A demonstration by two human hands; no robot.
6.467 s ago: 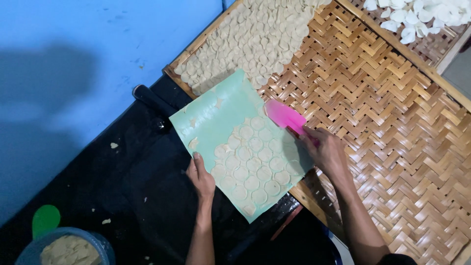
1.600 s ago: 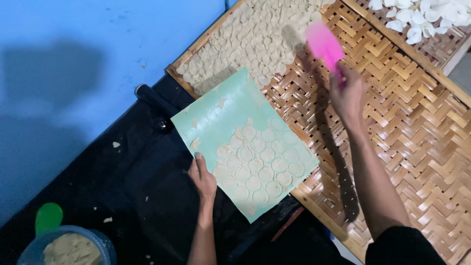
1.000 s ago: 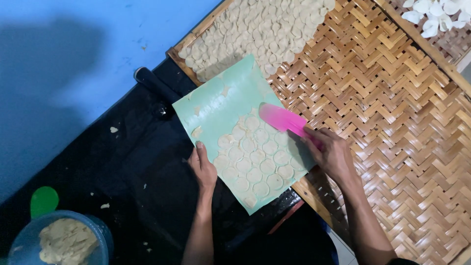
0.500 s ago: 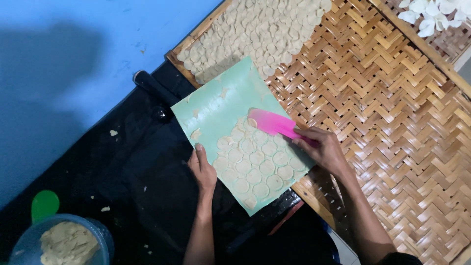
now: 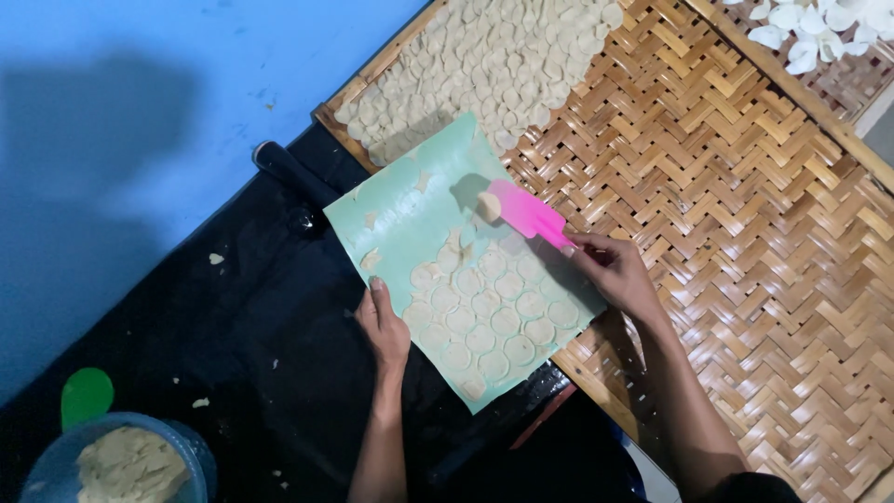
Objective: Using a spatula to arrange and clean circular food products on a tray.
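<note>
At the far left, low in the head view, a blue bowl (image 5: pixel 121 461) holds a lump of tan dough (image 5: pixel 130 464), with a green lid (image 5: pixel 87 395) just beside it on the black sheet (image 5: pixel 233 345) that covers the work surface. A black rolling pin (image 5: pixel 291 172) lies at the sheet's upper edge, near the corner of the pale green mat (image 5: pixel 447 251).

The left hand (image 5: pixel 384 321) lies flat with its fingers together, pressing down the mat's near edge. The mat rests half on the black sheet and half over the rim of the woven bamboo tray (image 5: pixel 745 214); its lower part is covered with cut dough rounds (image 5: pixel 494 321), its upper part mostly bare.

The right hand (image 5: pixel 615 275) pinches the handle of a pink scraper (image 5: pixel 526 212), whose blade carries one dough disc (image 5: pixel 488 206) at its tip, above the mat's upper part.

The step in hand appears to be lifting rounds off the mat one at a time. The next move likely calls for carrying the loaded blade level to the bare weave beside the laid-out discs (image 5: pixel 484 65) and sliding the round off without folding it, while the left hand holds the mat steady.
</note>
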